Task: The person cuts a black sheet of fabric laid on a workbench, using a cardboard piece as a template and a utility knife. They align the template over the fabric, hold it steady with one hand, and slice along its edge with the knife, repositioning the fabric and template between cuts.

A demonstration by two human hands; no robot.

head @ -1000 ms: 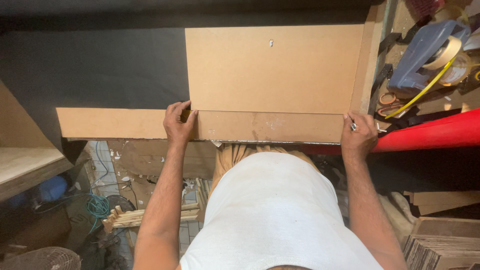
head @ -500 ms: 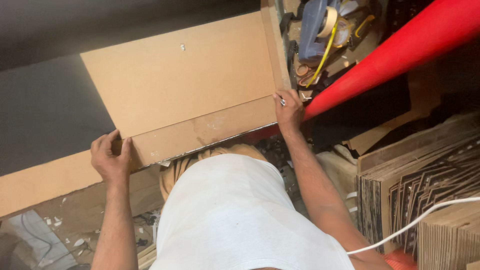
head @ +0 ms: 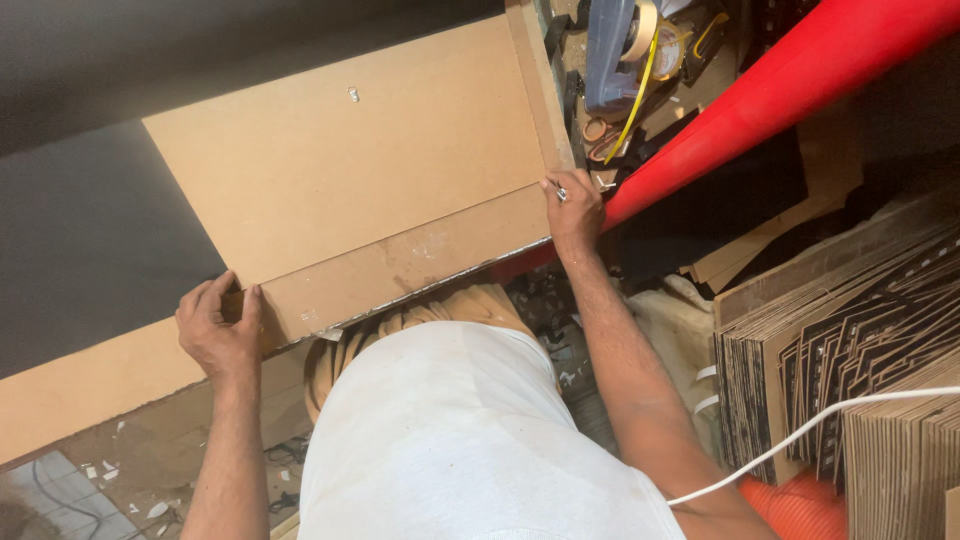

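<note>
Pressing down at the near edge of a brown fibreboard sheet (head: 350, 170) on the dark tabletop (head: 90, 230), the left hand (head: 220, 325) curls over its corner. The right hand (head: 572, 205) pinches something small and metallic, hard to make out. A red roll (head: 800, 80) runs out of frame.

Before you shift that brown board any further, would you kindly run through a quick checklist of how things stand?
1. Left hand on the board's near left corner: ok.
2. Right hand on the near right corner: ok.
3. Board lying flat on the dark table: ok.
4. Board clear of the red tube: cannot tell; the right corner sits very close.
5. Small metal item in the right fingers: cannot tell what it is.
6. White cable away from both hands: ok.
</note>
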